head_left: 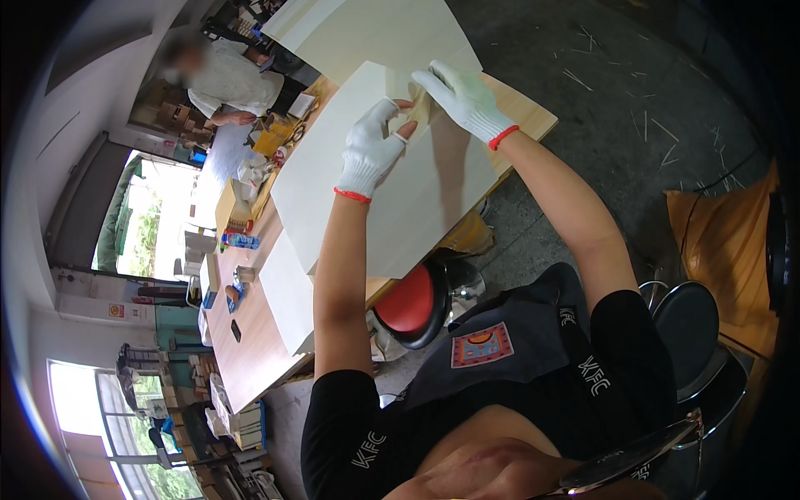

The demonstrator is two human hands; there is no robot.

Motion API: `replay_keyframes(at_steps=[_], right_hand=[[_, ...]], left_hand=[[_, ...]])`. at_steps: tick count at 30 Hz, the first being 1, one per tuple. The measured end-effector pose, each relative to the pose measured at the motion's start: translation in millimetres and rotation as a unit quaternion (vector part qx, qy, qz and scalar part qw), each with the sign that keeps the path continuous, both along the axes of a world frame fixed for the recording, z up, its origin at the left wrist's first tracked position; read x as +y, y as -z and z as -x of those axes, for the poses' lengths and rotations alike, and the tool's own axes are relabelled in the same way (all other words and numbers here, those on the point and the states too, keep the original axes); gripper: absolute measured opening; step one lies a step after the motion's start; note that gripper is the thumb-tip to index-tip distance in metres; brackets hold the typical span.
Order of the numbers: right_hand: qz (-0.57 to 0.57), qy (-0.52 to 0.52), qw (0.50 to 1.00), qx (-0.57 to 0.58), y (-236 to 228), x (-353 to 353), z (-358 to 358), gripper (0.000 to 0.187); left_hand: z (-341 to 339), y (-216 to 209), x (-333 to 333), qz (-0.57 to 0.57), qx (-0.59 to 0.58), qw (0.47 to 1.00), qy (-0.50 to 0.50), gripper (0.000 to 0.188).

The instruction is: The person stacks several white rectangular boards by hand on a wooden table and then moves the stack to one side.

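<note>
Both my hands wear white knit gloves with red cuffs, and both are over a large white sheet (pixel 333 225) on the table. My left hand (pixel 371 152) has its thumb and forefinger tips bare and held apart; no object shows between them. Just beyond those tips is a small beige patch (pixel 422 112), perhaps a raised bit of sheet; I cannot make out what it is. My right hand (pixel 458 96) is at the sheet's far right part, fingers stretched out and close together, its palm side hidden. A dark shadow falls on the sheet below it.
Another pale sheet (pixel 375 33) lies farther back, and a white stack (pixel 286 292) nearer left. The wooden table (pixel 250 354) holds a phone (pixel 236 331), a metal cup (pixel 244 274) and a blue bottle (pixel 242 240). A person (pixel 237 79) stands far left. A red stool (pixel 406 304) is below the edge.
</note>
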State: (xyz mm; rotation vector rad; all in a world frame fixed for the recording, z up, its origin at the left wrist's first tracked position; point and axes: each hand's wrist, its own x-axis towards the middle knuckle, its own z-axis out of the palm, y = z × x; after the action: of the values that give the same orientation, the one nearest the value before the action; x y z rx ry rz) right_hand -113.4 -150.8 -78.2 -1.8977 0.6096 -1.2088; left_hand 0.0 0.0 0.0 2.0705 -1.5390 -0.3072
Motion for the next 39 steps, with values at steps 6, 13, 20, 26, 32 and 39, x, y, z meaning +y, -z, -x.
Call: replay_keyframes(at_steps=[6,13,20,26,32,39], right_hand=[[-0.012,-0.007,1.0,0.028,-3.0,3.5,6.1,0.052],[-0.009,0.005,1.0,0.022,2.6,-0.6,3.0,0.052],[-0.014,0.0,1.0,0.025,1.6,-1.5,2.6,0.053],[-0.057,-0.03,0.997,0.048,-13.3,9.3,11.4,0.047],[-0.016,-0.004,1.0,0.003,1.3,1.0,2.9,0.046],[-0.035,-0.014,0.999,0.019,-3.5,3.1,5.0,0.046]], left_hand=[[-12.5,22.3,-3.6,0.138,-0.017,0.988,0.071,0.03],[1.6,8.4,0.3,0.041,-0.005,0.999,0.028,0.033],[6.2,3.7,0.0,0.049,-0.006,0.999,0.013,0.04],[-6.9,15.0,-0.6,0.123,-0.02,0.991,0.044,0.035],[-5.6,12.8,-4.0,0.041,-0.036,0.998,0.023,0.031],[1.5,7.3,-0.1,0.049,-0.028,0.998,0.024,0.033]])
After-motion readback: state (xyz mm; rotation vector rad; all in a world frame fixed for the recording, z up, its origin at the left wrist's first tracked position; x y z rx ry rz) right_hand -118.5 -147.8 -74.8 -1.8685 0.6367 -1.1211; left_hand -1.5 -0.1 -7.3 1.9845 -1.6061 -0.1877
